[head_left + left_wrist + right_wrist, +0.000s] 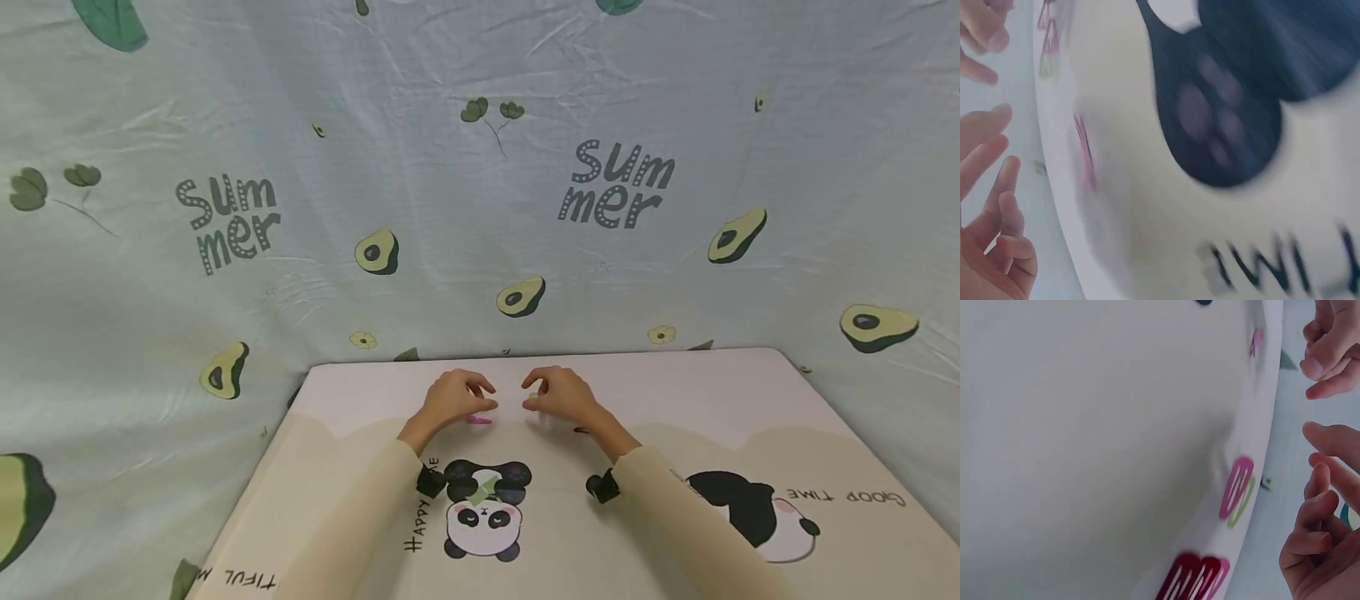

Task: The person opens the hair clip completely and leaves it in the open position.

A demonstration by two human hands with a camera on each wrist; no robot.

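Observation:
My left hand (454, 395) and right hand (562, 393) hover over the far part of the table, fingertips facing each other across a small gap. Fingers on both are bent loosely, with nothing visible between them. Beneath the left hand lies a thin pink clip-like piece (479, 421), seen edge-on as a pink piece (1085, 153) in the left wrist view. Near the right hand, the right wrist view shows a pink looped clip (1236, 487) overlapping a green clip (1242, 501), and dark red clips (1188, 575) closer to the bottom. The hands partly hide these in the head view.
The table's cream cover (337, 467) carries a printed panda (483, 525), another panda (750, 512) and lettering. Behind the table's far edge hangs a pale curtain (450, 183) printed with avocados. Beige sleeves and dark wrist-worn pieces (431, 482) cross the near side.

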